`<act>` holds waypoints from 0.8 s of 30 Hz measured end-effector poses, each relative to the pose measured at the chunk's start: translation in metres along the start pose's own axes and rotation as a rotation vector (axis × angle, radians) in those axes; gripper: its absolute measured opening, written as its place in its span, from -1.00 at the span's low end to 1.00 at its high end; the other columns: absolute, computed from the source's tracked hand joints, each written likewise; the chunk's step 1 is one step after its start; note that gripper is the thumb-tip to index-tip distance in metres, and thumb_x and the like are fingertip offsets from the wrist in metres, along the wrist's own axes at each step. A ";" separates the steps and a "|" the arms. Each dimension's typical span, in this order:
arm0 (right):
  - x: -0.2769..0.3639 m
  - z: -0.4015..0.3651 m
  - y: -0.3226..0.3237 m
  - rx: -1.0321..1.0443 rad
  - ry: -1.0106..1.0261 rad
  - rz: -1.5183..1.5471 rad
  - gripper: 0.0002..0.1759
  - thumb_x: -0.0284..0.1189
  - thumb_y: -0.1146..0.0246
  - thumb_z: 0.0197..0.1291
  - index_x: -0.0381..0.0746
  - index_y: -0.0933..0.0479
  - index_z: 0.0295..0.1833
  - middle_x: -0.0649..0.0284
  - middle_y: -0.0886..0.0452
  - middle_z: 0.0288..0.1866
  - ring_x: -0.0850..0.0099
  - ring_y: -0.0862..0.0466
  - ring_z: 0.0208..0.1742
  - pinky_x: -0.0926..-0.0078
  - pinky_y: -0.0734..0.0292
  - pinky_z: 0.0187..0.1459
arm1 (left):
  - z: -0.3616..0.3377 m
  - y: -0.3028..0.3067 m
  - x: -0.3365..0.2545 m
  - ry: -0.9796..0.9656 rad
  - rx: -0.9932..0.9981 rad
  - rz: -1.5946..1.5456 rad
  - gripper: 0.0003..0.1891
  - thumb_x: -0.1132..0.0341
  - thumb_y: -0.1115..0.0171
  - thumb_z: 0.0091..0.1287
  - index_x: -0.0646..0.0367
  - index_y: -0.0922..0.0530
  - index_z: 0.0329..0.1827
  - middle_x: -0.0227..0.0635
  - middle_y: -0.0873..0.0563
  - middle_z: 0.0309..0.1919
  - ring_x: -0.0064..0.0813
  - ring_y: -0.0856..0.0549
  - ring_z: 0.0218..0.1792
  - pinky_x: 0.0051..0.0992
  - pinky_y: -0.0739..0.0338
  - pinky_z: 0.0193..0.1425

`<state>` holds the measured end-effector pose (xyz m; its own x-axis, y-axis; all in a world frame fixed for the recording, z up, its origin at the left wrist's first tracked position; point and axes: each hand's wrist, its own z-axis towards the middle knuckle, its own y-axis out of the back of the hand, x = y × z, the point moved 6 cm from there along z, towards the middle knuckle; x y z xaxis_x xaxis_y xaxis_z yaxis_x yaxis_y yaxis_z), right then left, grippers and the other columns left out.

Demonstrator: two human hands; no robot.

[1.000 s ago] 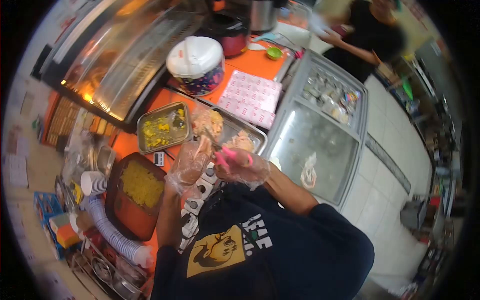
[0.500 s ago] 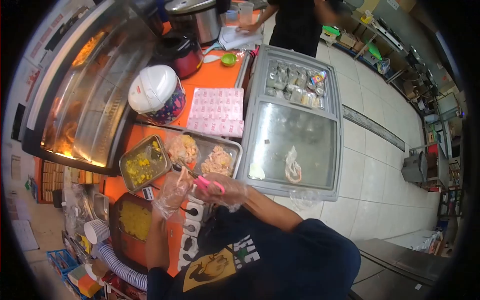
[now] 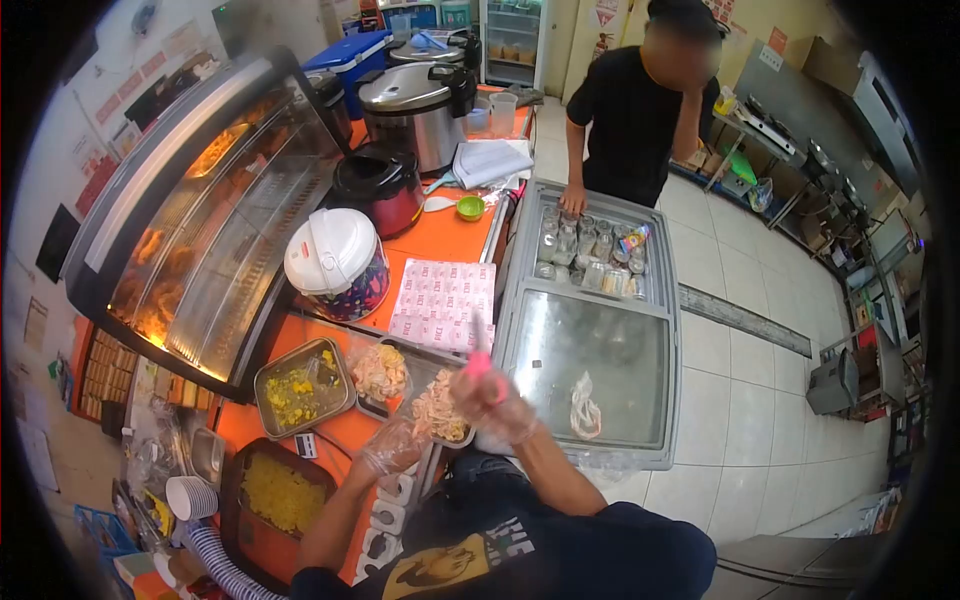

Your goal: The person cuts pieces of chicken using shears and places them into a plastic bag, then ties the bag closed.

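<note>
Pink-handled scissors [image 3: 480, 366] are in my right hand [image 3: 496, 404], raised over the right end of the tray with the blades pointing up and away from me. A clear plastic glove covers this hand, and another covers my left hand [image 3: 392, 447], which is low at the near edge of the tray. Its fingertips meet the pale shredded meat [image 3: 436, 408] and blur into it, so I cannot tell whether they grip any. Left of that meat is a second heap of pale meat chunks [image 3: 379, 372]. A metal pan [image 3: 268, 408] with yellow bits lies farther left.
Printed paper sheets [image 3: 440, 300] lie beyond the tray, beside a white-lidded rice cooker [image 3: 325, 250]. A glass-topped freezer [image 3: 600, 350] stands to the right, with a person in black [image 3: 625, 130] behind it. At left are a heated display case [image 3: 200, 240] and a dark yellow-filled pan [image 3: 240, 500].
My view has tilted up, showing more of the room. The scissors have lifted away from my left hand, which has lowered to the tray's edge. The person's hand now rests on the freezer.
</note>
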<state>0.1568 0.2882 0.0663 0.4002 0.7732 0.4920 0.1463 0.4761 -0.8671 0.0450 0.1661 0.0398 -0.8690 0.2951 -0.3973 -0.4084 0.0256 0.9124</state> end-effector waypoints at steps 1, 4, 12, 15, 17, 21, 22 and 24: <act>0.030 -0.003 -0.021 -0.020 0.095 -0.089 -0.86 -0.40 -0.24 0.23 -0.22 -0.50 -0.33 0.41 -0.40 -0.40 0.64 -0.34 -0.42 0.61 -0.26 -0.46 | -0.001 -0.023 0.019 0.057 0.081 0.066 -0.85 0.32 -0.06 0.28 0.23 -0.50 -0.30 0.00 -0.60 -0.52 -0.02 -0.65 -0.42 -0.07 -0.49 -0.34; 0.028 0.006 -0.016 0.121 0.060 -0.161 -0.79 -0.24 -0.22 0.30 -0.16 -0.49 -0.19 0.45 -0.40 -0.34 0.64 -0.37 -0.35 0.62 -0.31 -0.37 | 0.022 -0.074 0.080 0.388 0.272 0.080 -0.65 0.14 -0.02 0.41 0.25 -0.57 0.00 0.10 -0.68 -0.30 0.04 -0.70 -0.24 -0.06 -0.51 -0.17; -0.073 0.011 0.093 0.179 0.198 -1.035 -0.40 -0.04 -0.20 0.33 -0.21 -0.41 0.31 0.28 -0.50 0.17 0.41 -0.49 0.21 0.35 -0.40 0.24 | 0.037 -0.186 0.179 0.713 -0.143 -0.491 -0.51 -0.04 0.00 0.43 0.25 -0.52 0.08 -0.02 -0.70 -0.21 -0.14 -0.72 -0.20 -0.21 -0.56 -0.12; -0.060 -0.010 0.072 0.025 -0.097 -0.492 -0.36 0.05 -0.29 0.24 -0.22 -0.47 0.22 0.35 -0.59 0.07 0.55 -0.55 0.09 0.57 -0.49 0.08 | 0.017 -0.179 0.173 0.687 -0.380 -0.631 -0.46 -0.10 0.01 0.44 0.25 -0.51 0.12 -0.07 -0.71 -0.18 -0.21 -0.73 -0.19 -0.26 -0.58 -0.10; -0.046 0.007 0.096 -0.146 -0.281 -0.971 -0.46 -0.14 -0.42 0.16 -0.23 -0.48 0.12 0.35 -0.62 -0.03 0.57 -0.60 -0.02 0.56 -0.55 -0.02 | 0.027 -0.144 0.153 0.583 -0.535 -0.670 -0.42 -0.15 0.01 0.44 0.25 -0.49 0.14 -0.10 -0.72 -0.15 -0.25 -0.73 -0.18 -0.30 -0.60 -0.09; -0.016 0.016 0.061 -0.357 -0.007 -0.970 -0.50 -0.40 -0.50 0.06 -0.26 -0.45 0.07 0.31 -0.61 -0.07 0.53 -0.61 -0.06 0.51 -0.56 -0.03 | 0.048 -0.028 0.062 0.402 -0.736 -0.763 -0.50 -0.01 -0.10 0.46 0.30 -0.45 0.16 -0.20 -0.68 -0.13 -0.36 -0.69 -0.12 -0.38 -0.56 0.00; -0.018 0.020 0.058 -0.370 0.077 -0.872 -0.49 -0.46 -0.51 0.03 -0.27 -0.44 0.06 0.30 -0.61 -0.08 0.52 -0.62 -0.06 0.51 -0.56 -0.03 | 0.051 -0.008 0.042 0.407 -0.774 -0.889 -0.52 0.03 -0.12 0.46 0.32 -0.44 0.16 -0.19 -0.67 -0.11 -0.36 -0.67 -0.09 -0.38 -0.54 0.04; -0.026 0.034 0.050 -0.278 0.158 -0.917 -0.50 -0.51 -0.49 0.05 -0.28 -0.42 0.07 0.27 -0.60 -0.06 0.50 -0.62 -0.04 0.49 -0.55 -0.01 | 0.044 0.008 0.031 0.378 -0.863 -1.088 -0.54 0.08 -0.14 0.46 0.34 -0.44 0.15 -0.19 -0.65 -0.09 -0.37 -0.64 -0.05 -0.39 -0.52 0.09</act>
<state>0.1228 0.3064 0.0131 0.1379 0.0762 0.9875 0.6622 0.7343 -0.1491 0.0273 0.2172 0.0397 0.0143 0.2357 -0.9717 -0.8246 -0.5469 -0.1448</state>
